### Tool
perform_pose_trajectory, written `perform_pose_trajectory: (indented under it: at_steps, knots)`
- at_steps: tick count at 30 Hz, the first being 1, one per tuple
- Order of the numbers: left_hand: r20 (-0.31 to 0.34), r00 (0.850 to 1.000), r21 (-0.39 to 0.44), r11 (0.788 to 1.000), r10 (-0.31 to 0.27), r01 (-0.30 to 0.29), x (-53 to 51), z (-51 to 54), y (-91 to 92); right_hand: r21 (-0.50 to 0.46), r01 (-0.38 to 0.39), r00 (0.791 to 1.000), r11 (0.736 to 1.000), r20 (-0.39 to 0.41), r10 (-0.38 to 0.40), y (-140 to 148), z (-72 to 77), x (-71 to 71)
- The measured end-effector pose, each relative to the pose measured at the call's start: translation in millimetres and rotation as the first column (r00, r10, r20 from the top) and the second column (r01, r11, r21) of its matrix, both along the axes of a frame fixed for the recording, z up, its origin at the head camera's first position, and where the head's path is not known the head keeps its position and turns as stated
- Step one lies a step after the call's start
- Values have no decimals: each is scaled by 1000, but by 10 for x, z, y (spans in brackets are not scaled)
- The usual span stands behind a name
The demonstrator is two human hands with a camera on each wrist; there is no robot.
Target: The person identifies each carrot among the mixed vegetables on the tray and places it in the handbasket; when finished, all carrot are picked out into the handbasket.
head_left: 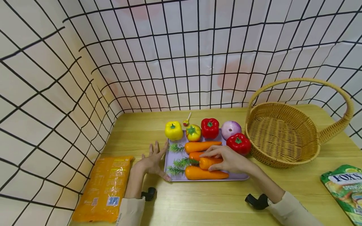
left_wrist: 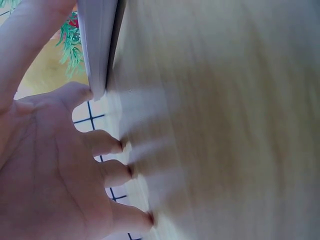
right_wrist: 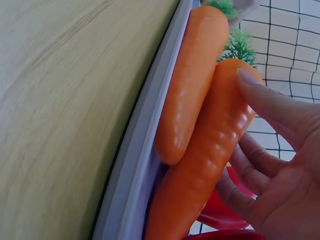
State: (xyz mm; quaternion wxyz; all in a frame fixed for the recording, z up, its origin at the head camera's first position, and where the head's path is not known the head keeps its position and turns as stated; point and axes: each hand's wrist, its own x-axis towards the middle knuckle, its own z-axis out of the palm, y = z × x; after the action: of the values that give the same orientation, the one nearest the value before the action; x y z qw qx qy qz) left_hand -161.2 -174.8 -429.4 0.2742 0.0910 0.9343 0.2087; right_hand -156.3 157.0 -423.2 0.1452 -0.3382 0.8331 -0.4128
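Note:
Several orange carrots with green tops lie on a lilac tray [head_left: 237, 176]. My right hand [head_left: 230, 158] pinches a carrot [head_left: 208, 163] in the middle, thumb on one side and fingers on the other. In the right wrist view, the gripped carrot [right_wrist: 200, 160] lies slantwise beside another carrot [right_wrist: 192, 85] along the tray's rim. At the tray's left edge my left hand [head_left: 152, 161] is spread, its thumb and index finger touching the rim. In the left wrist view, the left hand's other fingertips [left_wrist: 145, 220] rest on the wooden table.
A yellow pepper [head_left: 173, 131], a yellow-red tomato [head_left: 193, 133], two red peppers [head_left: 210, 128] and a purple onion [head_left: 231, 129] line the tray's back and right. A lollipop [head_left: 186, 121] lies behind. Right stands a wicker basket [head_left: 282, 135]; packets [head_left: 104, 188] lie at both sides.

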Motion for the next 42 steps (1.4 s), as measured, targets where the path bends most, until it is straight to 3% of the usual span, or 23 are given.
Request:
perform_pose_trajectory:
  at_steps: [9,21,27,35,42]
  knots:
    - [-7,1000,-2,1000,0,0,-3,-4,4,-31,-7,1000,1000,-10,7,8,134,50]
    - [-26,1000,-12,1000,-13,12,9,-2,-17,-103,45,999,994,-3,-46,84,619,211]
    - [-28,999,-9,1000,-15,15,4,-1,-7,-100,91,992,991,-75,-98,225,865,240]
    - [-15,1000,-15,1000,-7,7,5,4,-3,45,231,959,972,-178,-219,594,1159,85]
    - [-9,1000,-15,1000,-4,4,4,-2,-5,140,328,941,934,-132,-311,1051,1190,-186]
